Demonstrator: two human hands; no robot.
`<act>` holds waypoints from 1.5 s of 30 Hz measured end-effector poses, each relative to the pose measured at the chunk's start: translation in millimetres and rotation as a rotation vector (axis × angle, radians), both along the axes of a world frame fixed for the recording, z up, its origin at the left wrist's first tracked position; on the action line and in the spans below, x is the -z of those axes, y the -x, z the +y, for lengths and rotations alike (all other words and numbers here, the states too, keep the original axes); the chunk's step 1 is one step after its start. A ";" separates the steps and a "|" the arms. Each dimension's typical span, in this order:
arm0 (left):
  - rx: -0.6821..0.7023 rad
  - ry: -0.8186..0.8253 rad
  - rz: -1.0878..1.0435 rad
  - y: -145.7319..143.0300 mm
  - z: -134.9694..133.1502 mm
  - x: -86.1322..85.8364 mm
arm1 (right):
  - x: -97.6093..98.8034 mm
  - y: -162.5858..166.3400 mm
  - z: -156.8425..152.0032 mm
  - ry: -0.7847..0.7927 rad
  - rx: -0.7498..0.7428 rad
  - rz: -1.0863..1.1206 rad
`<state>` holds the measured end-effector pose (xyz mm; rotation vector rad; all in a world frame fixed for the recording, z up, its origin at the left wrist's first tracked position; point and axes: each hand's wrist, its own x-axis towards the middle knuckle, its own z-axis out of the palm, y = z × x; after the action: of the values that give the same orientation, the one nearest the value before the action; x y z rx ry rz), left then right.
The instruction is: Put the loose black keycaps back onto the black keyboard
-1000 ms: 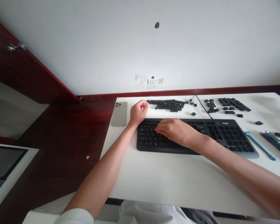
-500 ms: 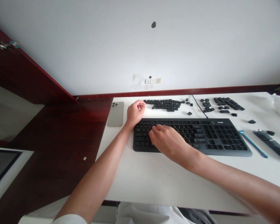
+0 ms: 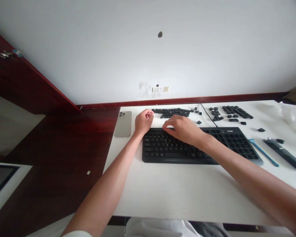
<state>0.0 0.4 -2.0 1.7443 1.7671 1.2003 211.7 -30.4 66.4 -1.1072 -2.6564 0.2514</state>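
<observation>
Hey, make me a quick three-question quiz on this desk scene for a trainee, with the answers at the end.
1. True or false: the left hand is nearer the phone than the right hand is.
2. Where do most of the loose keycaps lie? A) In front of the keyboard; B) beyond the keyboard's far edge; C) on top of the phone.
3. Fill in: the slim stick nearest the keyboard's right end is coloured ____.

Key: 1. True; 2. B; 3. Blue.
</observation>
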 end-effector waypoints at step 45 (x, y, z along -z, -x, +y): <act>0.034 0.007 0.016 0.9 -4.1 -2.2 | 26.4 -33.3 -22.7 0.092 0.060 0.457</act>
<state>-0.9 -3.8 0.2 1.7777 1.7412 1.1677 244.9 -53.2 40.0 -1.0099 -2.2222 0.5486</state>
